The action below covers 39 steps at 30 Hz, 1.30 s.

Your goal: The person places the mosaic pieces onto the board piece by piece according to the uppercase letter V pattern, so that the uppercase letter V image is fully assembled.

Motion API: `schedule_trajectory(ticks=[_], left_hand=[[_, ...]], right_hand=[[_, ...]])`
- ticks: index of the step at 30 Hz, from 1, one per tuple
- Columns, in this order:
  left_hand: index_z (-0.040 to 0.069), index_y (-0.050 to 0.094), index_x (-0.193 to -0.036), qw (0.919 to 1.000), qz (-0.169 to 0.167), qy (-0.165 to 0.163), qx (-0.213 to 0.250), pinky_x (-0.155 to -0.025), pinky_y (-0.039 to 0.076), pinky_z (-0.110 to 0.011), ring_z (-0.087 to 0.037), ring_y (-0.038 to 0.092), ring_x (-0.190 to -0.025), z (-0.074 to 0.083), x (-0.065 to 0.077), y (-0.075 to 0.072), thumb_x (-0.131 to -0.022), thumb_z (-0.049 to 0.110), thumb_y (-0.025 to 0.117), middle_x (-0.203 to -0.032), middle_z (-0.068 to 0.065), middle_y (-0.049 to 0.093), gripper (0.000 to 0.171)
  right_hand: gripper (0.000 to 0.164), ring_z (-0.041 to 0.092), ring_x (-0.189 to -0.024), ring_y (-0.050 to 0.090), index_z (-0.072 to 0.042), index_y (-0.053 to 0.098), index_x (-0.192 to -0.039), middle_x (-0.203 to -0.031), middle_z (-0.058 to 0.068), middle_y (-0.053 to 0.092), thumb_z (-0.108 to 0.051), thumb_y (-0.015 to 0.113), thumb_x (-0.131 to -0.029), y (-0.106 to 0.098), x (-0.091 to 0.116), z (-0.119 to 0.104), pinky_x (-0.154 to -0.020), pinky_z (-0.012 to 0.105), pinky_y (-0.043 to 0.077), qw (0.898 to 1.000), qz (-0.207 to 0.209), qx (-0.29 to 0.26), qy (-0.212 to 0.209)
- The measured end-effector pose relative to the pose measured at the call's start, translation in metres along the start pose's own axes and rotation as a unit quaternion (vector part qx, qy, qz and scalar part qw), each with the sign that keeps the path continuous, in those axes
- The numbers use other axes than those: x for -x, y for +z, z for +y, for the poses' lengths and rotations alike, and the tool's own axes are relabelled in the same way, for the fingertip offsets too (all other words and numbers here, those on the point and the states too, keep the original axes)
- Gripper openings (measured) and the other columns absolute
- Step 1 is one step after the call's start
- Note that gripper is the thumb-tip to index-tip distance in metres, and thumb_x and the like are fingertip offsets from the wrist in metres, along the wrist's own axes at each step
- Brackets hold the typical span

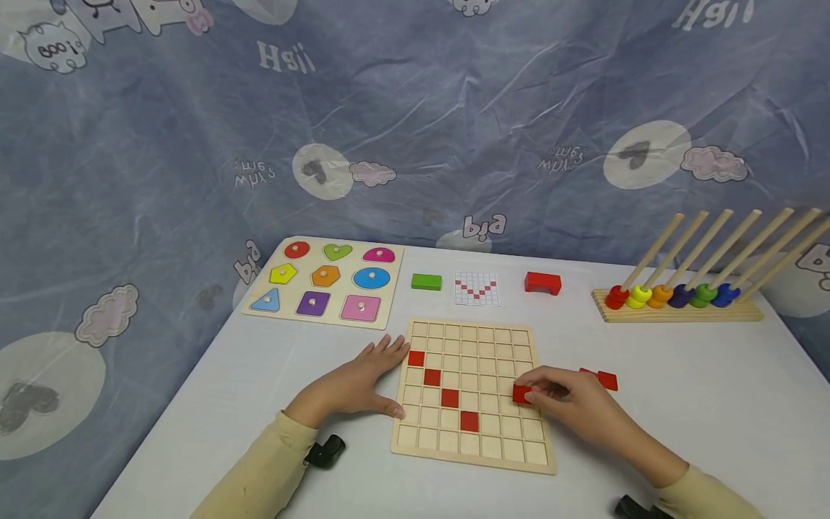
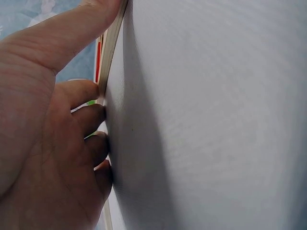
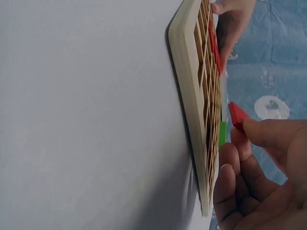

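A wooden grid board (image 1: 480,458) lies flat on the white table, with red square tiles set in several cells, running diagonally from upper left towards lower middle, such as the red tile (image 1: 470,421). My right hand (image 1: 583,405) pinches a red square tile (image 1: 521,393) between thumb and fingertips over the board's right side; the right wrist view shows this pinched tile (image 3: 237,116) raised above the board. My left hand (image 1: 357,382) is spread at the board's left edge, thumb and fingertips touching it. Two loose red tiles (image 1: 607,380) lie right of the board, one partly hidden by my right hand.
Behind the board sit a green block (image 1: 426,282), a printed pattern card (image 1: 477,289) and a red bridge-shaped block (image 1: 542,282). A shape puzzle board (image 1: 331,299) is at back left. At back right stands a peg stacker (image 1: 687,313) with coloured beads and tall sticks.
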<state>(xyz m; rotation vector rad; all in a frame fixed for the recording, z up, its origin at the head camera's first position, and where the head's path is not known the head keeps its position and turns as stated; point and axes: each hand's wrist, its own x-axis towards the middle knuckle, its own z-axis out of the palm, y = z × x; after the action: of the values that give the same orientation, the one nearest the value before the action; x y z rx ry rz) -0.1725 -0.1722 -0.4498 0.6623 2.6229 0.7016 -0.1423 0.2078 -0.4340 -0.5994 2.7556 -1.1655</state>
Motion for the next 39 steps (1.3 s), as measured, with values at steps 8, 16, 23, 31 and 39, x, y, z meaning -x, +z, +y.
schedule_trajectory(ticks=[8,16,23,31,39], left_hand=[[0.017,0.026,-0.163,1.0,-0.001,0.0,0.001,-0.127,0.008,-0.046,-0.024,0.005,-0.157,0.001,0.001,0.0,-0.075,0.051,0.087,-0.169,0.0,0.017,0.112],[0.017,0.027,-0.163,1.0,0.0,-0.002,0.001,-0.127,0.008,-0.046,-0.025,0.005,-0.157,0.0,0.001,-0.001,-0.074,0.05,0.087,-0.169,0.0,0.018,0.112],[0.014,0.027,-0.162,1.0,0.0,0.003,-0.002,-0.127,0.008,-0.047,-0.027,0.006,-0.157,0.0,0.001,-0.001,-0.075,0.05,0.087,-0.169,-0.003,0.019,0.112],[0.013,0.028,-0.162,1.0,0.002,0.005,0.002,-0.127,0.008,-0.048,-0.029,0.006,-0.157,0.001,0.001,-0.001,-0.075,0.05,0.087,-0.169,-0.005,0.02,0.111],[0.015,0.027,-0.162,1.0,0.0,0.004,-0.003,-0.127,0.008,-0.046,-0.025,0.005,-0.157,0.001,0.001,-0.001,-0.074,0.051,0.087,-0.169,-0.002,0.018,0.113]], right_hand=[[0.017,0.006,-0.078,0.06,-0.03,0.075,-0.105,-0.085,-0.016,0.068,-0.021,0.079,-0.091,0.013,-0.009,-0.01,-0.07,0.021,0.053,1.0,-0.021,-0.01,-0.01],[0.013,0.006,-0.074,0.057,-0.03,0.075,-0.102,-0.082,-0.015,0.065,-0.021,0.077,-0.092,0.021,-0.013,-0.015,-0.066,0.022,0.051,0.999,-0.04,-0.007,-0.011],[0.015,0.004,-0.073,0.058,-0.027,0.075,-0.101,-0.082,-0.015,0.066,-0.016,0.078,-0.091,0.028,-0.014,-0.015,-0.065,0.021,0.052,0.999,-0.042,0.001,-0.026],[0.021,0.005,-0.075,0.055,-0.025,0.074,-0.098,-0.085,-0.015,0.062,-0.009,0.081,-0.087,0.036,-0.016,-0.017,-0.065,0.021,0.05,0.997,-0.013,0.012,-0.071],[0.021,0.008,-0.08,0.055,-0.027,0.074,-0.098,-0.091,-0.014,0.064,-0.011,0.081,-0.087,0.039,-0.018,-0.018,-0.068,0.021,0.048,0.998,-0.015,0.019,-0.057]])
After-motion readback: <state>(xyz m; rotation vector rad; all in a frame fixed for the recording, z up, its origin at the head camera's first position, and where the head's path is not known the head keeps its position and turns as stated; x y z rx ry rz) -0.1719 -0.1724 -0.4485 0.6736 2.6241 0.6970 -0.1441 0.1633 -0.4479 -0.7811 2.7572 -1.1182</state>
